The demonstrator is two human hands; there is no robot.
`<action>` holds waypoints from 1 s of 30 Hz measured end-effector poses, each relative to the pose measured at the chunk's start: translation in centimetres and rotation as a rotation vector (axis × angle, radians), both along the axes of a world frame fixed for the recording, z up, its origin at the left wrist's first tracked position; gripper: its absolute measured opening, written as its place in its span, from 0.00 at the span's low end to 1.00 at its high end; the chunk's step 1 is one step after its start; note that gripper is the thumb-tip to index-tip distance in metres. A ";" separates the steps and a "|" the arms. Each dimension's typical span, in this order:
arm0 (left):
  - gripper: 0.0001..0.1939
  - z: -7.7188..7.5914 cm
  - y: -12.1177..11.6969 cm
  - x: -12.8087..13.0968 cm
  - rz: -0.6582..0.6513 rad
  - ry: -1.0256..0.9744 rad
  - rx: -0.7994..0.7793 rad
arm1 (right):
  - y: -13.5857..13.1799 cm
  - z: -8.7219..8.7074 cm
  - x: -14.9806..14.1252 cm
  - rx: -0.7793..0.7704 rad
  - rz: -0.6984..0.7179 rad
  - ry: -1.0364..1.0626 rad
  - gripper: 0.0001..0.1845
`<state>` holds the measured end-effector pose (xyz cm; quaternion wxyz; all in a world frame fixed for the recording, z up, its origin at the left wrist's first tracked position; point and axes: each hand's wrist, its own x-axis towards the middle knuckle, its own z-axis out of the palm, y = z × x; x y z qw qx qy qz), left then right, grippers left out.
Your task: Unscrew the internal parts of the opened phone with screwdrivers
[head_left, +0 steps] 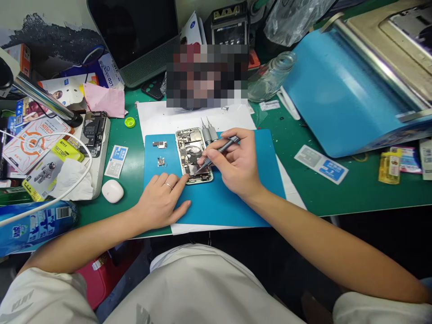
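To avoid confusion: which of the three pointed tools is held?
The dark tool in the right hand, tip over the opened phone; the other two lie beside the phone.

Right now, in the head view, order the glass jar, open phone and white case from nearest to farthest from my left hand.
1. Open phone: at your left hand's index fingertip.
2. White case: left of it.
3. Glass jar: beyond, right.
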<state>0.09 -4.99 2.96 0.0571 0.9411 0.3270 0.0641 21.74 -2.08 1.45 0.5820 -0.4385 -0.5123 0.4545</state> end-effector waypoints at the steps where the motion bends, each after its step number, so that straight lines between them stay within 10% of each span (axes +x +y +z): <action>1: 0.31 0.0 0.0 0.0 0.000 -0.003 0.002 | 0.0 0.0 0.0 0.002 0.002 0.001 0.21; 12: 0.24 0.4 0.9 -0.2 0.107 -0.191 -0.210 | 0.5 -0.2 0.4 -0.052 0.067 0.081 0.23; 30: 0.16 0.4 1.5 2.3 0.100 -0.447 -0.108 | 1.5 -0.9 1.9 -0.142 0.220 0.285 0.23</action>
